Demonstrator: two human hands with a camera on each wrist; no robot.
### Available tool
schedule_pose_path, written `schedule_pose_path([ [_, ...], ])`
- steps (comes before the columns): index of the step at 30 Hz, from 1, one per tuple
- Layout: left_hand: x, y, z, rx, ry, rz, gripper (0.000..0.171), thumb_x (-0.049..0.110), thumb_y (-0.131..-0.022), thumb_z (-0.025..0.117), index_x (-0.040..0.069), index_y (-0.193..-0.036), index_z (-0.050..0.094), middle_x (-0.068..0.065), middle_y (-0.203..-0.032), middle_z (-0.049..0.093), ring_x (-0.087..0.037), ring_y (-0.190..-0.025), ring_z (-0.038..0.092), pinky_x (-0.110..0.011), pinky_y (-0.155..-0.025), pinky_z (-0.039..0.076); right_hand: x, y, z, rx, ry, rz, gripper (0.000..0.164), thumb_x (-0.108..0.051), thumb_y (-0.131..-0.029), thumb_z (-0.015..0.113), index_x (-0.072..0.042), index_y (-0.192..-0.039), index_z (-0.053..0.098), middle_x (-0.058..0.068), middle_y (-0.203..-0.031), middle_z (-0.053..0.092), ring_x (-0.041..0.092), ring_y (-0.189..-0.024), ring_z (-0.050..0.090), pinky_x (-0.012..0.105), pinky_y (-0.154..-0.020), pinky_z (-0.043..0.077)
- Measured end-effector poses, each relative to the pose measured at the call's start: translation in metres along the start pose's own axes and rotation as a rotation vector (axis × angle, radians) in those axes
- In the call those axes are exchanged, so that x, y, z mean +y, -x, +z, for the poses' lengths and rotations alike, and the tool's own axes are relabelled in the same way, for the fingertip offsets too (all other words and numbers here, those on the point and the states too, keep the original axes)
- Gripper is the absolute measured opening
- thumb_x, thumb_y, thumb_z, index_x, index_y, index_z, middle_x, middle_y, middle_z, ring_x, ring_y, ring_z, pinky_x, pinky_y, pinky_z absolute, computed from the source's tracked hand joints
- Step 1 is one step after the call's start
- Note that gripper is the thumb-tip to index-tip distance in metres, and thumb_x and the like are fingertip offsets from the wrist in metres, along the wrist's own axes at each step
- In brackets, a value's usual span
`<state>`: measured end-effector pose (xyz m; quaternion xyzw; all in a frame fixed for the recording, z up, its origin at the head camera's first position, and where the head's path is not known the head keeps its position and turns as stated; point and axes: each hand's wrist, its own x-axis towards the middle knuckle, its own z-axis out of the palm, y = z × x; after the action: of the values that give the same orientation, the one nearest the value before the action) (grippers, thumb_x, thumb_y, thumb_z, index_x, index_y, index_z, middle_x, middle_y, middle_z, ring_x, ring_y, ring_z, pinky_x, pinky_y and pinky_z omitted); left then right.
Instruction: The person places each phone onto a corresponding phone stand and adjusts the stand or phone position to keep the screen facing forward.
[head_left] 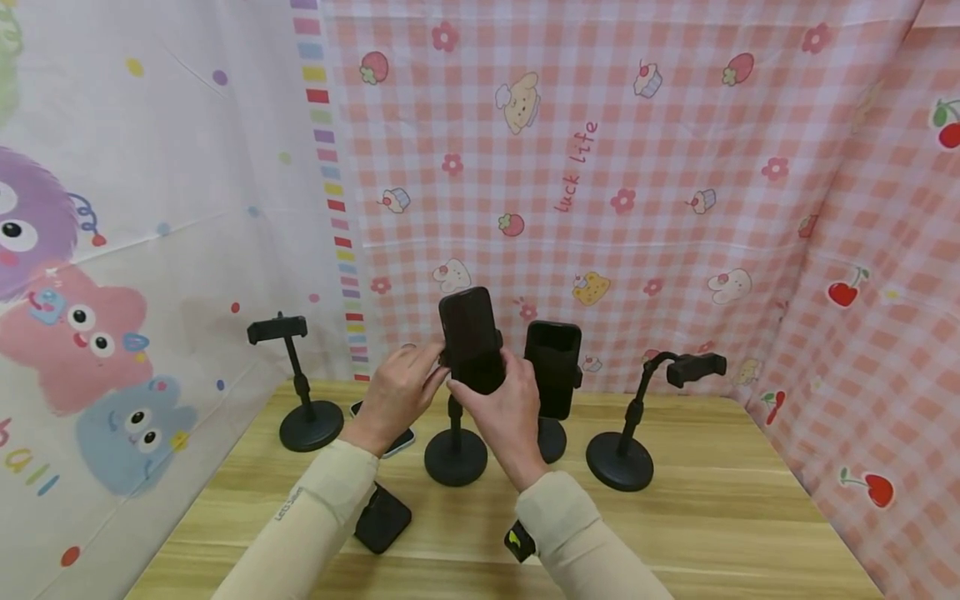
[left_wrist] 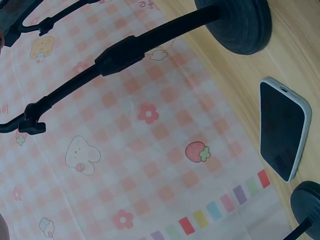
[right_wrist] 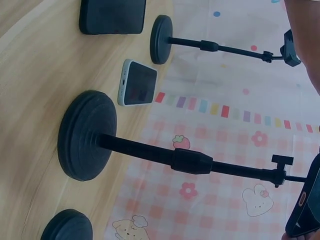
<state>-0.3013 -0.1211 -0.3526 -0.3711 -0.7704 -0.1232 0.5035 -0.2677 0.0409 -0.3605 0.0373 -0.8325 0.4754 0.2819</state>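
A black smartphone [head_left: 468,333] stands upright and slightly tilted in the clamp of the middle phone stand [head_left: 455,458]. My right hand [head_left: 512,410] grips its lower right side, thumb across the front of the screen. At the phone's left edge, my left hand [head_left: 399,392] pinches the clamp with bent fingers. The stand's pole [right_wrist: 190,161] and adjusting knob [right_wrist: 282,160] show in the right wrist view, with the phone's edge [right_wrist: 304,200] at the right. Much of the clamp is hidden behind phone and hands.
Right behind is another stand holding a black phone [head_left: 553,367]. Stands with bare clamps are at far left [head_left: 311,425] and right [head_left: 619,461]. A white-edged phone [left_wrist: 284,131] lies behind my left hand; a black phone [head_left: 382,521] lies nearer. A small dark object [head_left: 519,542] is by my right sleeve.
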Motion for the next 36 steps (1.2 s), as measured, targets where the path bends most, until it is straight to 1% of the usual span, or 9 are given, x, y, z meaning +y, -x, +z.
schedule_pose_path([
  [8, 0.001, 0.001, -0.001, 0.023, -0.028, 0.052, 0.039, 0.011, -0.076, 0.078, -0.006, -0.108, 0.063, -0.017, -0.088, 0.073, -0.025, -0.072, 0.065, -0.041, -0.070, 0.059, 0.001, -0.001, -0.001, 0.020, 0.029, 0.010, 0.079, -0.047, -0.067, 0.081, -0.002, -0.127, 0.055, 0.016, -0.120, 0.056, 0.025, -0.102, 0.052, 0.050, -0.089, 0.050],
  [12, 0.000, 0.000, -0.002, 0.013, -0.034, 0.066, 0.040, 0.011, -0.076, 0.078, -0.007, -0.109, 0.063, -0.018, -0.091, 0.073, -0.025, -0.073, 0.065, -0.041, -0.072, 0.059, 0.000, -0.002, 0.000, 0.026, 0.036, 0.021, 0.081, -0.048, -0.067, 0.081, -0.002, -0.128, 0.054, 0.017, -0.122, 0.055, 0.026, -0.104, 0.052, 0.050, -0.091, 0.049],
  [18, -0.002, 0.000, -0.003, -0.015, -0.005, 0.041, 0.039, 0.009, -0.077, 0.077, -0.008, -0.110, 0.064, -0.018, -0.091, 0.074, -0.025, -0.074, 0.066, -0.041, -0.072, 0.060, -0.003, -0.002, 0.003, 0.033, 0.055, 0.030, 0.088, -0.052, -0.065, 0.081, 0.001, -0.130, 0.053, 0.019, -0.123, 0.054, 0.028, -0.105, 0.052, 0.049, -0.092, 0.050],
  [23, -0.002, 0.000, -0.003, -0.007, 0.091, -0.012, 0.037, 0.005, -0.079, 0.068, -0.008, -0.113, 0.064, -0.019, -0.093, 0.074, -0.025, -0.069, 0.064, -0.042, -0.069, 0.060, -0.003, -0.002, 0.002, 0.035, 0.071, 0.033, 0.094, -0.055, -0.063, 0.081, 0.002, -0.132, 0.051, 0.020, -0.125, 0.054, 0.029, -0.107, 0.052, 0.050, -0.093, 0.050],
  [26, 0.001, -0.002, -0.003, -0.009, 0.152, -0.074, 0.038, 0.008, -0.081, 0.066, -0.008, -0.116, 0.064, -0.021, -0.097, 0.074, -0.026, -0.071, 0.065, -0.044, -0.069, 0.059, -0.004, -0.002, 0.001, 0.018, 0.090, 0.044, 0.095, -0.057, -0.064, 0.079, 0.001, -0.133, 0.049, 0.019, -0.127, 0.052, 0.029, -0.109, 0.051, 0.050, -0.095, 0.048],
  [28, 0.003, -0.004, -0.002, -0.033, 0.187, -0.144, 0.036, 0.014, -0.086, 0.065, -0.005, -0.116, 0.064, -0.019, -0.097, 0.074, -0.025, -0.075, 0.066, -0.045, -0.071, 0.059, -0.004, -0.003, 0.001, 0.004, 0.102, 0.044, 0.096, -0.058, -0.065, 0.078, 0.001, -0.134, 0.048, 0.020, -0.128, 0.052, 0.029, -0.110, 0.051, 0.050, -0.096, 0.048],
  [30, 0.006, -0.007, -0.002, -0.074, 0.224, -0.237, 0.036, 0.022, -0.089, 0.065, -0.002, -0.116, 0.064, -0.016, -0.096, 0.074, -0.023, -0.079, 0.067, -0.045, -0.074, 0.058, -0.005, -0.003, 0.000, -0.004, 0.112, 0.036, 0.096, -0.058, -0.065, 0.078, 0.001, -0.135, 0.048, 0.020, -0.128, 0.052, 0.030, -0.110, 0.050, 0.051, -0.096, 0.047],
  [32, 0.009, -0.010, -0.002, -0.129, 0.263, -0.348, 0.034, 0.031, -0.091, 0.064, 0.004, -0.111, 0.066, -0.011, -0.091, 0.074, -0.020, -0.081, 0.066, -0.044, -0.074, 0.058, -0.005, -0.003, 0.000, -0.011, 0.117, 0.023, 0.096, -0.057, -0.065, 0.078, 0.001, -0.135, 0.048, 0.020, -0.127, 0.052, 0.030, -0.110, 0.050, 0.050, -0.096, 0.048],
  [36, 0.011, -0.015, -0.002, -0.213, 0.354, -0.548, 0.032, 0.041, -0.092, 0.060, 0.011, -0.097, 0.069, -0.004, -0.079, 0.072, -0.015, -0.074, 0.064, -0.039, -0.067, 0.058, -0.006, -0.004, -0.003, -0.039, 0.103, 0.018, 0.095, -0.056, -0.066, 0.078, -0.001, -0.137, 0.046, 0.019, -0.127, 0.051, 0.029, -0.110, 0.050, 0.050, -0.095, 0.048],
])
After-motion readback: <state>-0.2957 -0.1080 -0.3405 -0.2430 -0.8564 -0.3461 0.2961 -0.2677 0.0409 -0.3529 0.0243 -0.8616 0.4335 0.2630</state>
